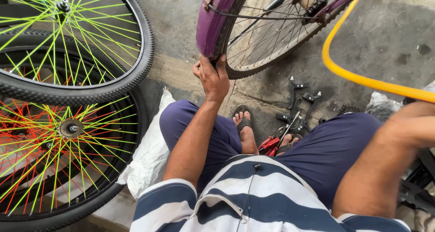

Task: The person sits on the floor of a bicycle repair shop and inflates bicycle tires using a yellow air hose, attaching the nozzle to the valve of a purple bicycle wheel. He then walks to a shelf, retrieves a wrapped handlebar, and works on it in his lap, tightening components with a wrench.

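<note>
1. A seated person's left hand (212,78) is clamped on the end of a purple mudguard (215,26), fingers wrapped over its lower edge, it seems to steady it against the tyre
2. The mudguard curves over a bicycle wheel (272,37) that stands on the concrete floor (389,41) near the top middle of the view, just ahead of the person's knees
3. The right hand is out of view past the right edge; only the forearm (385,159) shows, so I cannot tell its grip
4. Red-handled pliers (271,145) and black brake parts (300,100) lie on the floor beside a sandalled foot (244,128), within easy reach
5. Two spare wheels with neon spokes (68,100) are stacked at the left edge, beside a white sack (152,155)
6. A yellow tube (362,80) arcs across the upper right corner
</note>
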